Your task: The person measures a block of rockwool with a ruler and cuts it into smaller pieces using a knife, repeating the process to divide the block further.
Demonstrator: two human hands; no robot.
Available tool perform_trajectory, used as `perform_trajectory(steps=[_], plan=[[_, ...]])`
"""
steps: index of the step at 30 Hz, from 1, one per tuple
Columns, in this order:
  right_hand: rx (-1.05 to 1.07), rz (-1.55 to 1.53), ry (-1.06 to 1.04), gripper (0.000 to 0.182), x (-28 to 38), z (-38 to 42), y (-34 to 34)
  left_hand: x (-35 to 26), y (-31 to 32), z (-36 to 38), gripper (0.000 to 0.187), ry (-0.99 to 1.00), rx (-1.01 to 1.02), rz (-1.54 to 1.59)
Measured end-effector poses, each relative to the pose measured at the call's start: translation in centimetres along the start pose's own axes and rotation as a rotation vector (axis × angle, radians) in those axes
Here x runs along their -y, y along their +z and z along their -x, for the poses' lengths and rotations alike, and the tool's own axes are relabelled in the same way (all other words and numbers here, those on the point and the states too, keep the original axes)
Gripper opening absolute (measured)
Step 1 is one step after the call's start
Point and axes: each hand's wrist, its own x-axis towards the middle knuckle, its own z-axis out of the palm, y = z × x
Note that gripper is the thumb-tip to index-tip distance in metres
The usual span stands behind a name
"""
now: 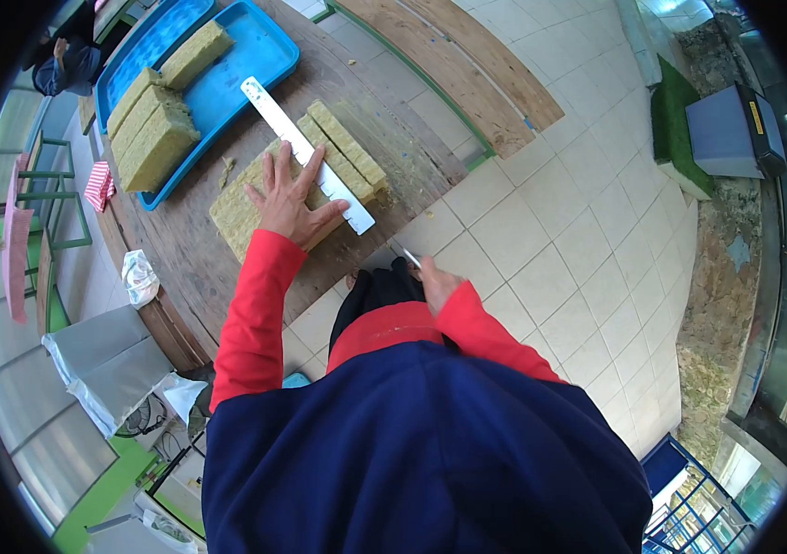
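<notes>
A yellowish fibrous block [244, 209] lies on the wooden table [412, 152], with cut strips [345, 145] along its right side. Across it rests a white ruler [269, 111], which sticks out past both ends of the block. My left hand [294, 196] presses down on the block and ruler with its fingers spread. Away from the block, near my lap beyond the table edge, my right hand [438, 282] is closed round a thin tool, whose pale tip [411, 258] points up and left; the rest of the tool is hidden.
A blue tray [259, 57] at the upper left holds more cut blocks [155, 143]. A wooden bench [476, 69] stands beyond the table. A white plastic bag [140, 279] lies by the left table edge. Another person [66, 69] is at the top left.
</notes>
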Motion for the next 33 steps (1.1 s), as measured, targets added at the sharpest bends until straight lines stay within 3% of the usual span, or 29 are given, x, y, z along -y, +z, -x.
perform_trajectory(steps=[6, 11, 17, 23, 29, 33], plan=[[0.061, 0.026, 0.08, 0.013, -0.4, 1.7, -0.6, 0.1, 0.2, 0.1, 0.084, 0.01, -0.016, 0.001], [-0.057, -0.004, -0.049, 0.013, 0.2, -2.0, 1.5, 0.1, 0.2, 0.0, 0.084, 0.002, -0.009, 0.012], [0.051, -0.031, 0.021, 0.013, -2.4, 2.5, 0.5, 0.2, 0.2, 0.0, 0.084, 0.001, -0.009, 0.027], [0.012, 0.021, 0.007, 0.013, -0.1, 0.0, -0.2, 0.0, 0.3, 0.0, 0.084, -0.001, -0.012, 0.024], [0.111, -0.006, 0.052, 0.013, -3.2, 3.5, -0.2, -0.1, -0.2, 0.0, 0.086, -0.021, 0.015, 0.001], [0.023, -0.013, -0.042, 0.012, -4.2, 4.3, 0.1, -0.3, -0.3, 0.0, 0.087, -0.025, 0.018, 0.003]])
